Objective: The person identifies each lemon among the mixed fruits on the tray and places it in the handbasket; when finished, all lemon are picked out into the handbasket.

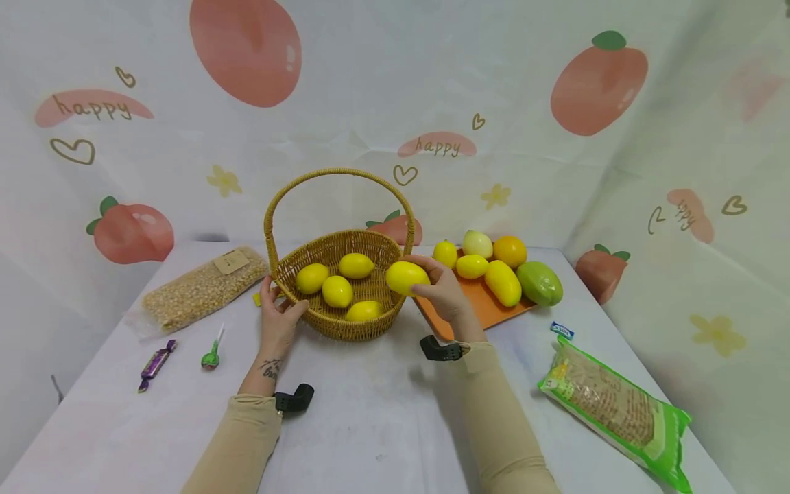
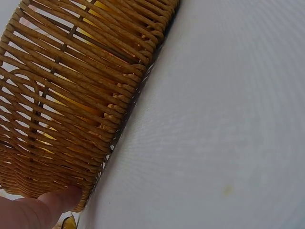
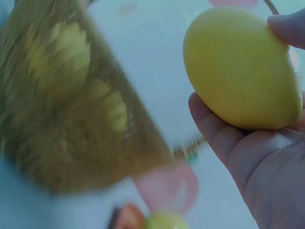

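Head view, left to right: a bag of grain [image 1: 200,287] lies far left, two wrapped sweets [image 1: 185,360] nearer. A person's left hand [image 1: 278,319] rests on the near-left wall of a wicker basket [image 1: 336,322] holding four lemons [image 1: 336,288], fingers loosely curved against the weave. The right hand [image 1: 443,291] grips a fifth lemon [image 1: 406,277] over the basket's right rim, fingers curled round it. Further right, an orange tray [image 1: 487,305] carries fruit; a green packet [image 1: 620,408] lies near right.
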A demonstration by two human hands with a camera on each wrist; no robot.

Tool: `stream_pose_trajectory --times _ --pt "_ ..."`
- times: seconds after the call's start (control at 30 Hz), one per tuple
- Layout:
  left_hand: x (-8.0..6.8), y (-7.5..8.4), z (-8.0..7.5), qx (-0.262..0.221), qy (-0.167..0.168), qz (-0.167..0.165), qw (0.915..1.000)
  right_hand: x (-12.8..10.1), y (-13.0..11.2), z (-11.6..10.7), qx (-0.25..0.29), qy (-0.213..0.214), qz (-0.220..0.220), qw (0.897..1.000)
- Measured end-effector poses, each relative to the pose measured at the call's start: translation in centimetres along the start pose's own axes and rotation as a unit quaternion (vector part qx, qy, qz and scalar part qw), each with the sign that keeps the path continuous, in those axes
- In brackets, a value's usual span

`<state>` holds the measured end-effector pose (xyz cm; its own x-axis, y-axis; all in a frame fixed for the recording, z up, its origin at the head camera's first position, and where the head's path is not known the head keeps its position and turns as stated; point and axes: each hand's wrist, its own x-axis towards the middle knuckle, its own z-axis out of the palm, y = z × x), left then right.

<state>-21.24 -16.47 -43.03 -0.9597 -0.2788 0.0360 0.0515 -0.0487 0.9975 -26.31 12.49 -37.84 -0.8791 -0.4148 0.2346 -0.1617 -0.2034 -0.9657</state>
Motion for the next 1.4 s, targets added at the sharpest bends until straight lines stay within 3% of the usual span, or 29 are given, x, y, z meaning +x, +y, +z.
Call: stream_pose_trajectory --times 0.17,0.33,0.47,0.67,0.9,1.1,1.23,1.4 --pt "0.0 0.3 -0.2 0.002 -0.004 -0.007 1.0000 3.2 -0.2 3.4 0.011 -0.034 -0.019 0.999" --pt "0.0 0.2 -0.1 0.004 -0.003 -0.004 1.0000 5.6 0.4 4.9 0.003 -0.041 -0.001 0.999" --pt "0.0 0.1 -0.1 0.000 -0.004 -0.009 1.0000 6.0 0.7 5.1 -0.004 -0.036 0.007 0.999" --pt "0.2 0.1 -0.2 0.004 -0.004 -0.016 0.9999 4.8 0.2 4.2 0.004 -0.023 -0.012 1.000" --pt "0.2 -0.1 -0.2 0.009 -0.001 -0.009 0.9999 1.7 -0.7 -0.3 0.015 -0.007 -0.066 0.998" --pt "0.2 0.1 0.0 0.011 0.002 0.003 0.9999 0.9 -0.7 -6.9 0.010 0.113 -0.082 0.990" --pt "0.1 0.1 0.0 0.010 0.001 0.002 0.9999 1.2 -0.4 -10.4 -0.030 0.191 -0.049 0.980" --pt "0.0 0.1 0.0 0.008 -0.006 -0.001 0.9999 1.1 -0.2 -12.7 -0.074 0.224 0.025 0.971"
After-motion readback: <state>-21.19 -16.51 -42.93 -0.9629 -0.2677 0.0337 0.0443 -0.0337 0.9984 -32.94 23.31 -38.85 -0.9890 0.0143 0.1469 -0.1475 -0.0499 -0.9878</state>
